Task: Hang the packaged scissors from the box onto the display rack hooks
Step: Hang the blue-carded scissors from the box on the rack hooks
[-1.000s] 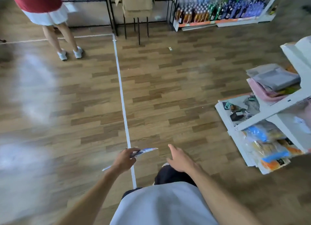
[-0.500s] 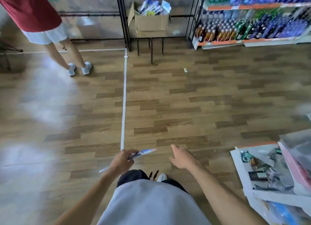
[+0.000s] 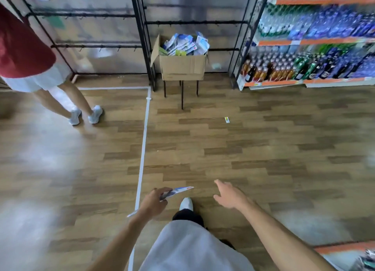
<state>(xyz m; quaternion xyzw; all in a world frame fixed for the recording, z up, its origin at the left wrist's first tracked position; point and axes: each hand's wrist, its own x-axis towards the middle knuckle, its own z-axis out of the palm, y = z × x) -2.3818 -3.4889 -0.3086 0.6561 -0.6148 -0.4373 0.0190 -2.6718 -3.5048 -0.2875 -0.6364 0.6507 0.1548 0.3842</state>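
While the left hand point(image 3: 153, 202) keeps its grip pinched round a flat scissors pack point(image 3: 177, 190), the head view has swung up from the floor: the cardboard box point(image 3: 183, 66) of further packs, small and distant a second ago, now sits far ahead of the grip on a black stand, with the display rack point(image 3: 140, 33) and its hooks rising behind it. Beside the grip, the right hand point(image 3: 230, 194) hangs empty with loose fingers. That shift suggests the walk toward the rack is underway, and hanging this pack comes next.
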